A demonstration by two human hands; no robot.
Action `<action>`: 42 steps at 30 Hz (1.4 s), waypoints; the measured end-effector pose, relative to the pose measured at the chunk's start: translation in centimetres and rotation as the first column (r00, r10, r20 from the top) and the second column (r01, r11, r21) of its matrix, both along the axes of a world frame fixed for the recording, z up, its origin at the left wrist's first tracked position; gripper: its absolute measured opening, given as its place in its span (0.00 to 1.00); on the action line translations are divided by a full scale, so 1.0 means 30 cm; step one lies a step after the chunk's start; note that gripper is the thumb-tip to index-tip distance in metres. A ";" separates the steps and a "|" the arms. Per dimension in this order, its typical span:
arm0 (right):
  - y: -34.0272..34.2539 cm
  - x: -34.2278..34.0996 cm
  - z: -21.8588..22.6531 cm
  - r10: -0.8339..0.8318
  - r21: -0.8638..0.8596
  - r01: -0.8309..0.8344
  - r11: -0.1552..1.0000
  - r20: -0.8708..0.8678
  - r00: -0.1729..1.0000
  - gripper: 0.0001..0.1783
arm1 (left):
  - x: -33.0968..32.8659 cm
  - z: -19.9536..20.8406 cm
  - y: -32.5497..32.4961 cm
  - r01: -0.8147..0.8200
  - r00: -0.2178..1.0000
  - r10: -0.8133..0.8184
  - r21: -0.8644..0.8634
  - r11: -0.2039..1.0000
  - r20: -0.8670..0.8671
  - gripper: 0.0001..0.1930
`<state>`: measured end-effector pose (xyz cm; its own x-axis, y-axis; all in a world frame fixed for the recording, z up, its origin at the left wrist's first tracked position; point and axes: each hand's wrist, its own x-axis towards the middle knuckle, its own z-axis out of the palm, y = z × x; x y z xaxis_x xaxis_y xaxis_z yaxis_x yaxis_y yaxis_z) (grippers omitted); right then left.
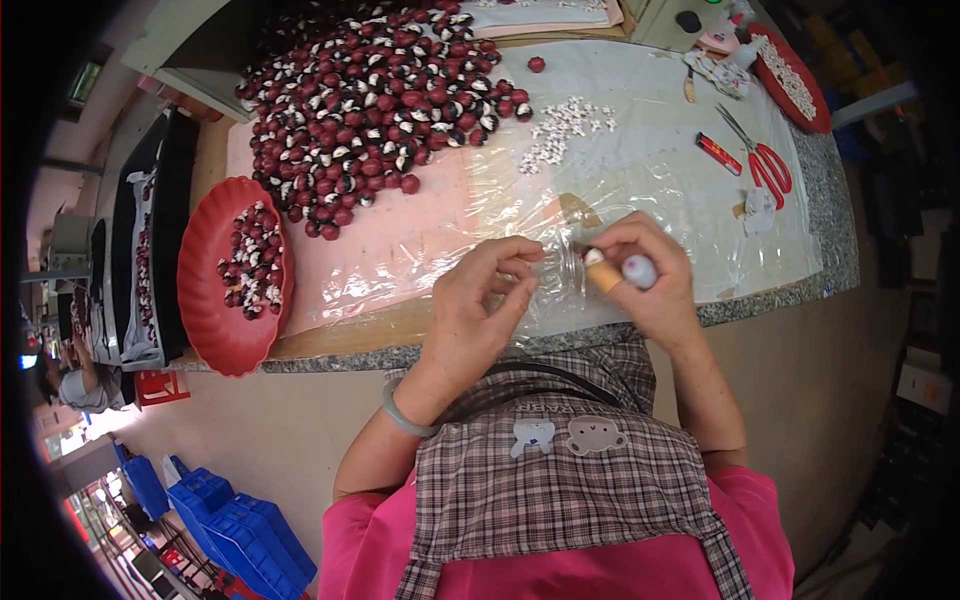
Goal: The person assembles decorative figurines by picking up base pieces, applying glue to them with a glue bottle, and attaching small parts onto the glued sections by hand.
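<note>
My right hand (655, 285) is closed around a small pale rounded bottle (638, 271) near the table's front edge. A tan finger cover (604, 277) sits on its thumb, and a small white-and-dark piece (592, 257) shows at the fingertips, partly hidden. To its left, my left hand (480, 300) is held with thumb and index finger apart, nothing visible between them. Ahead of the hands, small white pieces (560, 130) lie scattered on the clear plastic sheet (400, 265). At the back left is a large heap of dark red, black and white ball-shaped pieces (370, 110).
A red scalloped dish (205, 290) with more pieces stands at the left. Red-handled scissors (768, 170), a red tube-like object (718, 154) and a red tray of white pieces (785, 80) are at the right. Blue crates (245, 530) stand on the floor at lower left.
</note>
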<state>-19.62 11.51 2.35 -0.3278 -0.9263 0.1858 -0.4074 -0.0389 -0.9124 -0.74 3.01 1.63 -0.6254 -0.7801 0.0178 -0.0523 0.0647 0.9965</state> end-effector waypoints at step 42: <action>0.035 -0.009 0.038 0.200 0.044 -0.252 0.967 0.485 0.852 0.18 | 0.062 -0.025 -0.059 0.308 0.877 0.088 0.693 0.652 -0.473 0.15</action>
